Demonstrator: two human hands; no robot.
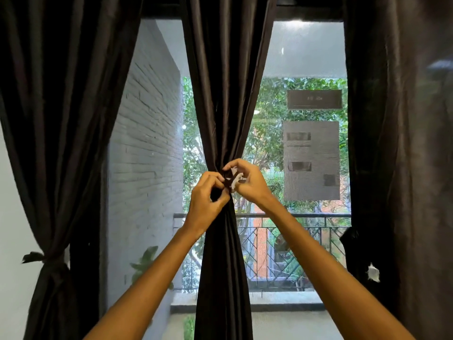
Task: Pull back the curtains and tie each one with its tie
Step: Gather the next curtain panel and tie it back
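Note:
A dark brown middle curtain [226, 94] hangs in front of the window, gathered into a narrow waist. At that waist sits its dark tie [230, 181] with a white patch. My left hand [208, 200] pinches one end of the tie on the left of the gather. My right hand [247, 182] pinches the other end, with the white patch, on the right. The left curtain [61, 119] is pulled back and bound low down by its tie [36, 257]. The right curtain [397, 143] hangs loose, and a dark tie with a white patch [372, 272] dangles beside it.
Behind the curtains is a window with a mesh screen [306, 57]. Dark paper notices [311, 160] are stuck to the right pane. Outside are a grey brick wall [147, 155], a balcony railing [282, 241] and trees. A white wall [12, 241] is at far left.

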